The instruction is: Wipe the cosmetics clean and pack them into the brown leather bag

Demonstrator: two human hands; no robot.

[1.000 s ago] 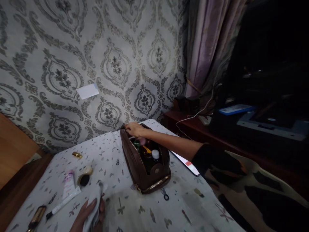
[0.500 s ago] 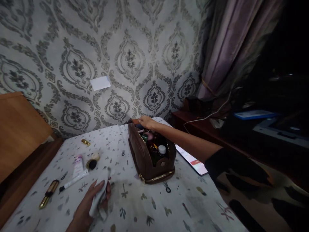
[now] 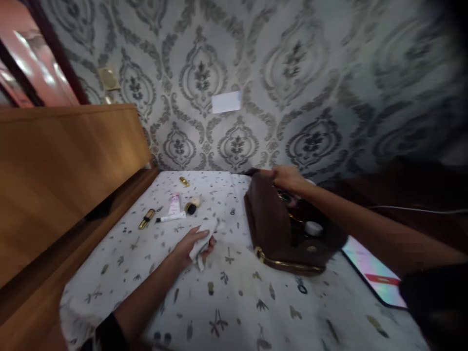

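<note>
My left hand (image 3: 186, 246) is closed around a crumpled white cloth (image 3: 205, 236), just above the tabletop. At the far end of a brown toiletry bag (image 3: 268, 214), my right hand (image 3: 288, 178) grips its flap. The bag stands unzipped, with a gold zipper along its front edge. Inside it I see a white cap (image 3: 313, 228) and other items too dark to make out. My right forearm covers part of the opening.
Left on the patterned tablecloth (image 3: 234, 292) lie a pink-white tube (image 3: 175, 204), a slim white tube (image 3: 171, 217), a small dark-lidded jar (image 3: 190, 208), a gold-cased cosmetic (image 3: 146, 219) and a small gold piece (image 3: 184, 181). A lit tablet (image 3: 380, 278) lies right of the bag.
My view has swung left, so the bag and table items sit farther right in the picture. Both hands keep their holds, and the bag looks more tilted.
</note>
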